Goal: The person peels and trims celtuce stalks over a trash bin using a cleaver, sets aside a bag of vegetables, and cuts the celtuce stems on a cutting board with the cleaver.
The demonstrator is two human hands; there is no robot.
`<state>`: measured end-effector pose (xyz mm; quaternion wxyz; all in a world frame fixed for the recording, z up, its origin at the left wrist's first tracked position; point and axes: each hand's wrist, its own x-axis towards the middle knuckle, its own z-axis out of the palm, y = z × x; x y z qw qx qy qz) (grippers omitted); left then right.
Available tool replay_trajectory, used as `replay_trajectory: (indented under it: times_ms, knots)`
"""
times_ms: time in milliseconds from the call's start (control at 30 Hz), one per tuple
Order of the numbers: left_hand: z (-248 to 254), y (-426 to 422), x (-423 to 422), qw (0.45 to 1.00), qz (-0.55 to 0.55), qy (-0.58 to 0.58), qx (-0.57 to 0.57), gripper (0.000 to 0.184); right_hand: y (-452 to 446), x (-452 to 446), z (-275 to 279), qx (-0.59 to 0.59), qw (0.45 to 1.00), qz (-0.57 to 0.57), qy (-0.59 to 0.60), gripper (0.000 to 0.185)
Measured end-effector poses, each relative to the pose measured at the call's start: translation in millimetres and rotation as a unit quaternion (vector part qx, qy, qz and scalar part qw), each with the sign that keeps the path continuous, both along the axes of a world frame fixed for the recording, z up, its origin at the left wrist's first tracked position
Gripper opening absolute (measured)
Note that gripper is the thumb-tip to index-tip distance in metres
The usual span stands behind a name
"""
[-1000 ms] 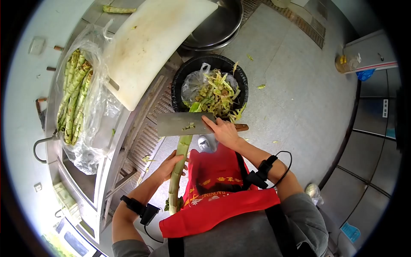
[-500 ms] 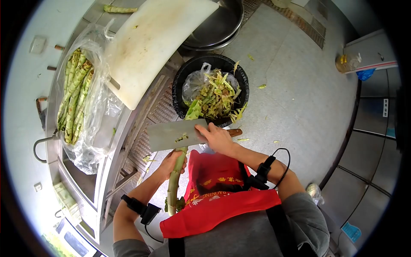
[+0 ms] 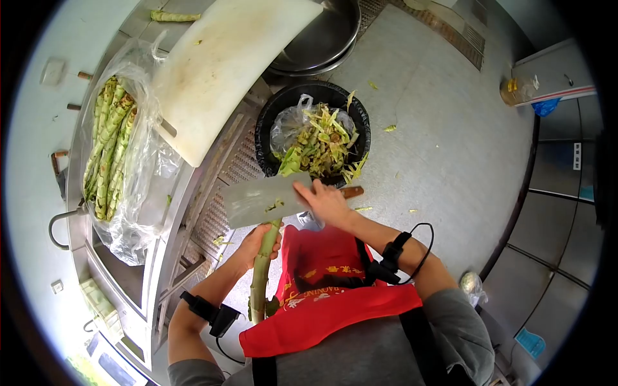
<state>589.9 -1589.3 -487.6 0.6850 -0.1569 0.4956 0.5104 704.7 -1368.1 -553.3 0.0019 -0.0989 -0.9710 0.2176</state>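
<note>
The left hand was wrapped round a green stalk, which slanted from beside the person's red apron up toward a black bin. I saw the right hand gripping a cleaver, fingertips on the metal, its wooden handle poking out past them. The broad blade, flecked with green, lay across the stalk just beyond the left hand; I couldn't tell whether it was cutting in. Peelings lay in the bin. Leftward, more stalks sat in a clear bag.
</note>
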Motion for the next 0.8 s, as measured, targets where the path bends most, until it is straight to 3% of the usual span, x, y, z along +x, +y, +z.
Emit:
replay_trajectory:
  times_ms: [200,233,333,367,467,500,600,700,800]
  knots:
    - [2,-13,0,0.999,-0.013,0.01,-0.028,0.037,37,-4,-19,-0.025,0.997,-0.062,-0.038,0.056]
    - [-1,-13,1,0.999,-0.016,0.017,-0.036,0.038,37,-2,-16,-0.09,0.992,-0.077,-0.032,0.054]
    - [13,-12,5,0.994,-0.047,0.085,-0.042,0.039,39,-1,-86,-0.295,0.935,-0.191,0.051,0.049]
    - [14,-15,4,0.994,-0.054,0.091,-0.036,0.04,47,-6,-45,-0.353,0.891,-0.281,-0.042,0.044]
    - [15,-16,1,0.993,-0.057,0.097,-0.025,0.045,52,-3,-25,-0.322,0.916,-0.237,-0.04,0.045]
    - [13,-10,0,0.994,-0.044,0.091,-0.03,0.046,44,-1,-22,-0.293,0.944,-0.147,0.033,0.049]
    - [-10,-13,-5,0.996,-0.042,0.073,-0.029,0.05,15,2,23,-0.193,0.98,-0.022,-0.047,0.057]
    - [-13,-13,-7,0.997,-0.035,0.068,-0.023,0.049,-1,5,14,-0.1,0.992,0.028,-0.066,0.063]
    - [-12,-14,-4,0.999,-0.01,0.044,-0.003,0.049,-11,7,9,-0.074,0.996,0.008,-0.056,0.064]
